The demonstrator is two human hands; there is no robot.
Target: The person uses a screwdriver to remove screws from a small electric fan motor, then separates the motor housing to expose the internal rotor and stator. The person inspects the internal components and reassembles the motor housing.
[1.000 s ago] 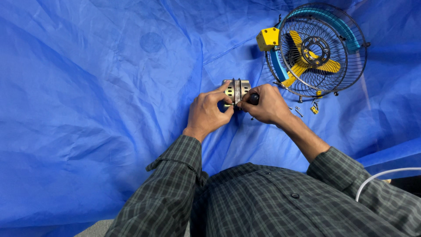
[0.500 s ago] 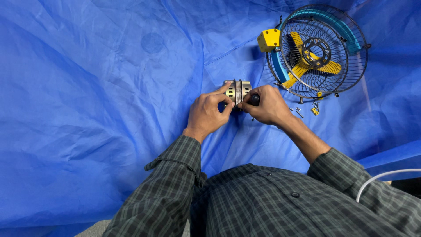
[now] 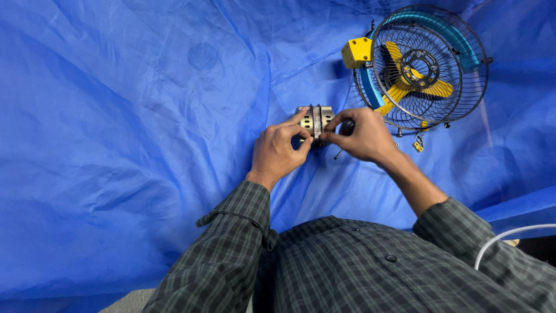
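A small silver metal motor point(image 3: 314, 119) with slotted casing sits between both hands above the blue sheet point(image 3: 116, 116). My left hand point(image 3: 281, 148) grips its near left side with thumb and fingers. My right hand point(image 3: 362, 136) pinches the motor's right side, and a thin dark shaft or tool tip point(image 3: 337, 155) pokes out below its fingers. Just beyond, to the right, lies a round wire fan cage point(image 3: 425, 64) with yellow blades, a blue rim and a yellow block point(image 3: 356, 52) at its left edge.
Small loose parts, one of them yellow point(image 3: 417, 145), lie on the sheet below the fan cage. A white cable point(image 3: 509, 237) curves in at the lower right. The sheet is creased and covers the whole work area.
Both hands stay on the motor with only slight finger shifts; the fan cage has not moved.
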